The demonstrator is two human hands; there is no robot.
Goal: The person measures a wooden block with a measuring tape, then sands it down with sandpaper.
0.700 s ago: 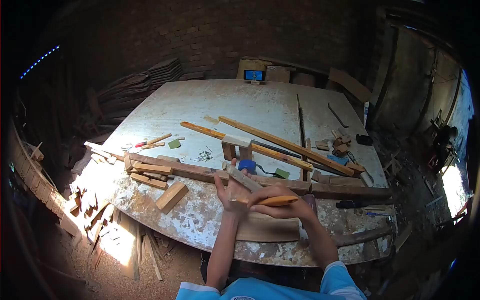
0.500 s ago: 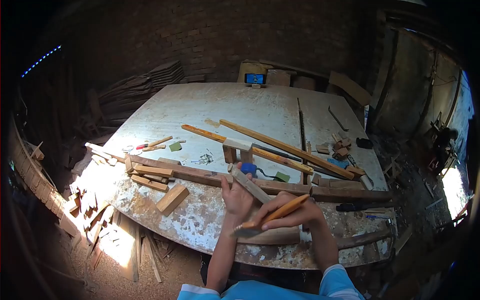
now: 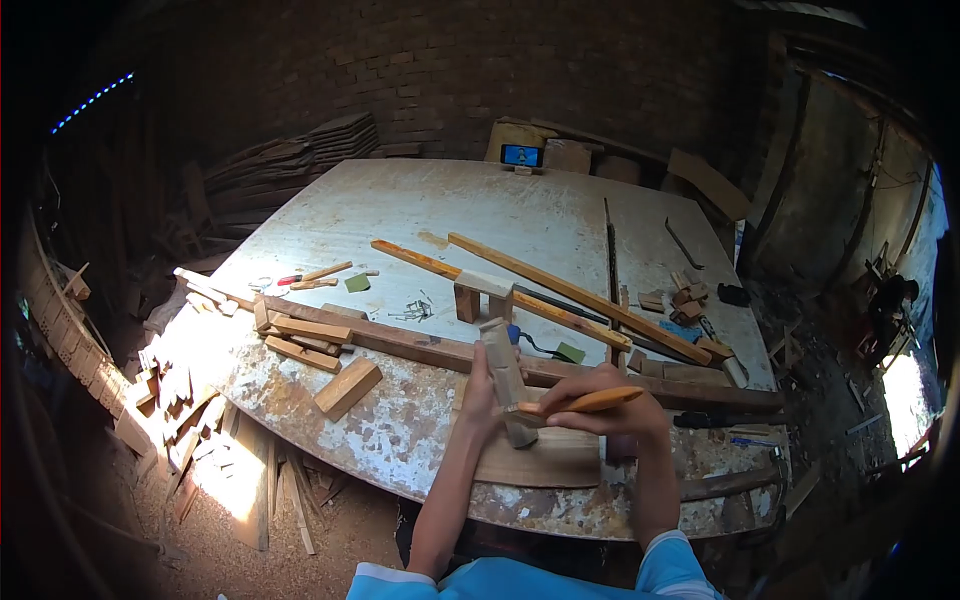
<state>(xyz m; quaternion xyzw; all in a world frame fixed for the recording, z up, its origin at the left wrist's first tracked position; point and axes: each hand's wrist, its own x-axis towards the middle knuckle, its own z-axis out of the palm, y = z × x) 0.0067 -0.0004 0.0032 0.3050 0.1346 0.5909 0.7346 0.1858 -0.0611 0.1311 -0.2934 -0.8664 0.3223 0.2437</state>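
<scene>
On the near side of the long brown wooden beam (image 3: 420, 349) crossing the worn white tabletop (image 3: 405, 435), the left hand (image 3: 481, 398) holds a narrow, pale wooden piece (image 3: 506, 368) raised and tilted, its fingers partly hidden behind it. Also nearer than the beam, the right hand's (image 3: 625, 418) fingers pinch an orange-handled brush (image 3: 618, 397), head at the piece's lower part; contact is hard to tell. The piece is probably light, stiff and sturdy, best held by its long edges; the brush likely light, soft-tipped, best held by its handle.
</scene>
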